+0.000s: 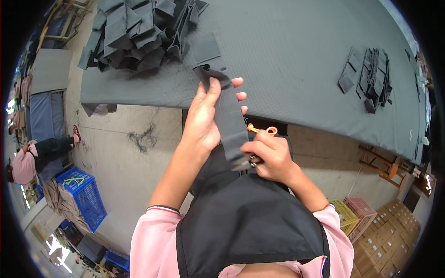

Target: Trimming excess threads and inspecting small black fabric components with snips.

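Observation:
My left hand (pixel 204 113) is closed around a long dark grey fabric strip (pixel 230 118), thumb on top and fingertips showing past its right edge. The strip's upper end is folded over near the table edge, and its lower end hangs over my lap. My right hand (pixel 272 155) is closed beside that lower end. In it is a small tool that looks like thread snips (pixel 272 131), with an orange ring above the fist and shiny metal below. Its tip and the strip's end are partly blurred. Another flat grey fabric piece (pixel 206 49) lies on the table just beyond my left hand.
A grey-covered table (pixel 287 60) spans the front. On it, a large heap of grey fabric pieces (pixel 134 34) lies left and a smaller stack (pixel 374 76) right. Blue crate (pixel 83 194), yellow crate (pixel 345 215) and cartons (pixel 389 241) stand on the floor. A person (pixel 44 150) is at far left.

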`<state>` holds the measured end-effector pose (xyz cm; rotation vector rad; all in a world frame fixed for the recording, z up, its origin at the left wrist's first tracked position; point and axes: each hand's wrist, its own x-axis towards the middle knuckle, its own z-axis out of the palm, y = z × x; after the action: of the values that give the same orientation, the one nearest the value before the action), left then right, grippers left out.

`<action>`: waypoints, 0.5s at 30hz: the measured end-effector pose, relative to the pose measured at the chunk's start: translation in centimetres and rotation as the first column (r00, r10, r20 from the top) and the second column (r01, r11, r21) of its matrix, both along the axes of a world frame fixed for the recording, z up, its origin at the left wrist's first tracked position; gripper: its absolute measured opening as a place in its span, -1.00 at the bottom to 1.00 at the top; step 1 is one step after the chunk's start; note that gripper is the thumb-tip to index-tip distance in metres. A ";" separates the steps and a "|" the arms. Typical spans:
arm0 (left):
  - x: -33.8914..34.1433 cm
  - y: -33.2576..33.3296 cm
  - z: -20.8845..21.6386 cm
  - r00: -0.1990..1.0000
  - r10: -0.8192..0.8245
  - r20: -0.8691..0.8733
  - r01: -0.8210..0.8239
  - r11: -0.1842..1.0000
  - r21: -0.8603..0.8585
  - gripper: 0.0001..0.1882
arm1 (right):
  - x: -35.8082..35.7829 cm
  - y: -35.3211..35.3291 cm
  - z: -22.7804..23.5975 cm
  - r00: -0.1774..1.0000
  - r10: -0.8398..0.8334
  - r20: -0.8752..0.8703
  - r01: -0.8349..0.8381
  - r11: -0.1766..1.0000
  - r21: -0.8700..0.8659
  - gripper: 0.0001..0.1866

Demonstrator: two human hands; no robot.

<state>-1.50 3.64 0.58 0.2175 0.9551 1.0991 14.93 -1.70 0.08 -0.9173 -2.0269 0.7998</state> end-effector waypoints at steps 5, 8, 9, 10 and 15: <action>0.4 0.3 0.4 0.980 0.011 -0.198 0.014 0.992 0.125 -0.64 | -0.2 -0.6 -0.8 0.989 -0.001 0.145 -0.020 0.989 0.146 -0.67; 0.2 0.2 0.4 0.956 0.030 -0.290 0.015 0.988 0.152 -0.67 | 0.3 -0.8 0.5 0.997 -0.081 -0.005 0.078 0.973 -0.215 -0.58; 0.3 0.2 0.4 0.956 0.036 -0.290 0.009 0.989 0.151 -0.67 | 0.7 -0.8 1.5 0.988 -0.152 -0.026 0.137 0.941 -0.309 -0.50; 0.5 0.0 0.4 0.957 0.051 -0.287 -0.005 0.987 0.158 -0.67 | 0.9 -0.6 1.6 0.976 -0.216 -0.035 0.201 0.948 -0.246 -0.55; 0.5 -0.3 0.6 0.948 0.074 -0.309 -0.015 0.982 0.188 -0.67 | 1.3 0.0 1.1 0.957 -0.266 0.118 0.271 0.962 -0.025 -0.59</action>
<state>-0.95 3.31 1.15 0.5385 1.1466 1.2182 16.22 -1.71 1.20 -1.2562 -1.9316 0.6529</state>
